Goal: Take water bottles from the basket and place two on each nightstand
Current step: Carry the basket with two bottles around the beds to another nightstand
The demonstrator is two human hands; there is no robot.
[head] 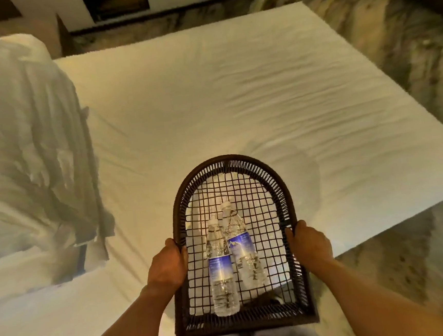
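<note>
Over the near edge of the bed (pixel 208 94), a dark woven basket (pixel 284 189) is held level, rounded end pointing away from the person, flat end close to the body, long axis running near to far. Two water bottles lie flat on its open mesh floor, side by side and touching, caps toward the rounded far end, bases toward the person. Left bottle (pixel 221 272) sits nearer, long axis almost straight front to back, its base by the flat near wall. Right bottle (pixel 242 246) lies a bit farther in, tilted slightly, cap leaning left, base angled right. Both clear with blue labels and white caps.

Left hand (pixel 167 266) is clamped on the basket's left rim, thumb curled over the edge. Right hand (pixel 311 243) is clamped on the right rim, thumb likewise over the top. Both forearms bare.

Bed surface is a white sheet, lightly wrinkled, with a bare corner at far right. White pillows (pixel 16 127) are heaped at left, image smeared there. Floor (pixel 392 45) around the bed is mottled brown and cream, marble-like. Dark furniture with white panels sits at the far wall, blurred.
</note>
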